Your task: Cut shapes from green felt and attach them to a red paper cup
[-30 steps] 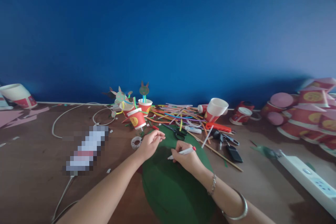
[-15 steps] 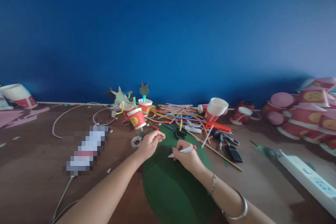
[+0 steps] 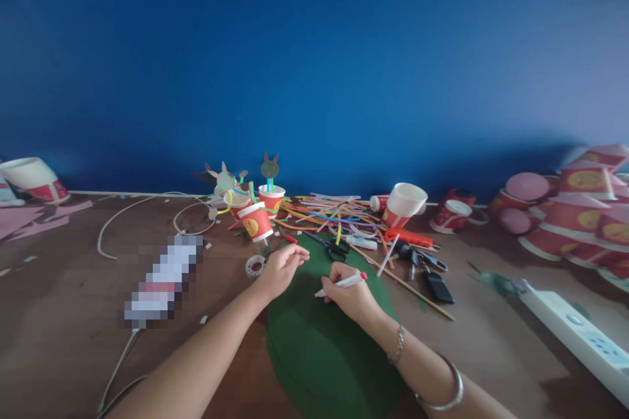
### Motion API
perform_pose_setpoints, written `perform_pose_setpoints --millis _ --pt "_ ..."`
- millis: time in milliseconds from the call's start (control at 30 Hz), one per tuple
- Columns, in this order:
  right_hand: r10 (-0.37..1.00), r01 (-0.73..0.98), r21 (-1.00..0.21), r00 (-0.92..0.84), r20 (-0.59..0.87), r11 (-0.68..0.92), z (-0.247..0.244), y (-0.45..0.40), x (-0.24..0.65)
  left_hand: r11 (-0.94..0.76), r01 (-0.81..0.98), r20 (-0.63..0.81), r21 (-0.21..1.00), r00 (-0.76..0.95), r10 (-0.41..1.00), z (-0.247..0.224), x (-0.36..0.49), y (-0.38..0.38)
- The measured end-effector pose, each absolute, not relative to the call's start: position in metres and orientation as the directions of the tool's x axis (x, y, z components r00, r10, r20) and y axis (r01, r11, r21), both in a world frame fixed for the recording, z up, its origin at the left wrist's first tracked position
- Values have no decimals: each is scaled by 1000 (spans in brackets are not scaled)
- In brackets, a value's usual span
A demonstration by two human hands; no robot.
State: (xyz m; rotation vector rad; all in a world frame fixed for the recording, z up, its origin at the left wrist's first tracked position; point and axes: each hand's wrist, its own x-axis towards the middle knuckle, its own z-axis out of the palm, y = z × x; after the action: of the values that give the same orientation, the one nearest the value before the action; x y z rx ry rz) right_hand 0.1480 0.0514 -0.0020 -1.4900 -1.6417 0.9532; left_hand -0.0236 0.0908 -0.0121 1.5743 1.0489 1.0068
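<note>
My right hand [image 3: 354, 298] is closed round a white marker [image 3: 346, 281] with a red end, its tip slanting down to the left. The marker's tip is at the surface of a dark green oval sheet [image 3: 329, 353]; whether it touches I cannot tell. My left hand [image 3: 284, 270] lies at the sheet's upper left edge, fingers curled together. A small red cap-like piece [image 3: 291, 239] shows just beyond its knuckles; whether the fingers hold it is unclear. Black scissors [image 3: 335, 249] lie past both hands, and a white tape roll [image 3: 254, 266] is beside the left one.
Paper cups with animal figures [image 3: 255, 221], coloured pipe cleaners [image 3: 334, 213] and a large cup [image 3: 403, 203] stand along the wall. To the right are a stick [image 3: 413, 288], keys [image 3: 437, 285], a power strip [image 3: 580, 327] and stacked cups [image 3: 584, 216]. A blurred-out device [image 3: 164, 281] with a cable is left.
</note>
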Motion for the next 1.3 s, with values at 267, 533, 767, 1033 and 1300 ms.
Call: perform_pose_setpoints --millis 267,533,767,1033,1300 --pt "998 462 -886 -62 21 48 -3 52 147 -183 177 126 967 292 948 -14 -24 91" --pt "997 463 -886 -77 3 38 -4 52 147 -193 172 136 966 297 945 -17 -25 92" --pt "996 471 -879 -82 38 72 -1 52 147 -181 179 123 967 293 948 -14 -24 91" --pt "996 451 -891 -87 4 43 -3 52 148 -184 181 127 966 291 948 -12 -24 90" --pt "997 406 -913 -78 -6 26 -4 53 148 -183 168 128 969 293 948 -12 -24 90"
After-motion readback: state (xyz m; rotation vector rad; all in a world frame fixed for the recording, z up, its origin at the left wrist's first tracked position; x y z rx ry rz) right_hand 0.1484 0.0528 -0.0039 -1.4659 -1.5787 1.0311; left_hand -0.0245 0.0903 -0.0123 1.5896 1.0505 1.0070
